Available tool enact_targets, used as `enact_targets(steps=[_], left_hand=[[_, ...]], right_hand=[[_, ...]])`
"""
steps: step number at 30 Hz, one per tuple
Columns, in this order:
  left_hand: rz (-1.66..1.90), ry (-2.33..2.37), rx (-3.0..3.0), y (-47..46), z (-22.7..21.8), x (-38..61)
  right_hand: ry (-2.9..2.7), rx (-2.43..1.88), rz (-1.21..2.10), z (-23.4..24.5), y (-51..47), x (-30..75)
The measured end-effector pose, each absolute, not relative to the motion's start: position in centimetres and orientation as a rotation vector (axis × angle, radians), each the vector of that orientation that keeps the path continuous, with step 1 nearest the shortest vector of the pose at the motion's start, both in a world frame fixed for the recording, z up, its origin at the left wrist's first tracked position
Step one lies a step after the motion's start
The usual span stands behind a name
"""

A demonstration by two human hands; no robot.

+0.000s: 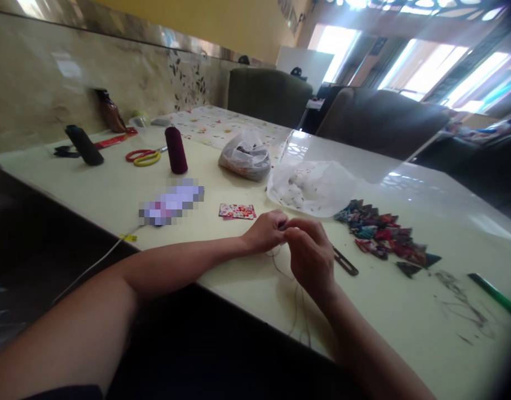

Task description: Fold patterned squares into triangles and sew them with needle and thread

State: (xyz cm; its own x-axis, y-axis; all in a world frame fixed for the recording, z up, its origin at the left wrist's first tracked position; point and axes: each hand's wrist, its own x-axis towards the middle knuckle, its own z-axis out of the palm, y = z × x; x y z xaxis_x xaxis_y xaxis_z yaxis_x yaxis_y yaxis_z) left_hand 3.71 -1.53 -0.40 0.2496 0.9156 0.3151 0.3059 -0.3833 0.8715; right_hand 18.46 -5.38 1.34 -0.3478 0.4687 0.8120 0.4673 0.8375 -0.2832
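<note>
My left hand [267, 232] and my right hand [311, 256] meet over the table's near side, fingers closed and tips pinched together. A small dark bit of something shows between them, too covered to name. Thin thread [282, 270] hangs in loops from beneath the hands and trails over the table edge. Just beyond my left hand lie small pieces of flowered fabric [238, 211]. To the right of my right hand is a flat metal tool with slots [346, 261], partly hidden by that hand. Folded, pointed fabric pieces [382, 233] lie in rows farther right.
A dark thread cone [84, 145], a maroon thread cone [176, 151] and red-and-yellow-handled scissors [146, 157] are at the left. Behind my hands sit a filled plastic bag [246, 158] and a bag of white stuffing [309, 189]. A green stick-like object [494, 293] and thread scraps [461, 300] lie right.
</note>
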Motion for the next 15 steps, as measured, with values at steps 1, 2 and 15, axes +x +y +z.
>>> enact_targets(steps=[1,2,15], left_hand=[[1.151,1.087,1.797,-1.3,-0.4,3.6],[1.158,1.066,1.736,-1.2,-0.4,3.5],[1.264,1.132,1.143,1.1,1.4,1.4]], right_hand=[[-1.966,-0.691,0.122,1.4,-5.7,18.3],[-1.916,-0.705,0.266,1.5,-5.9,18.3],[-1.063,-0.662,0.92,8.0,-8.5,25.5]])
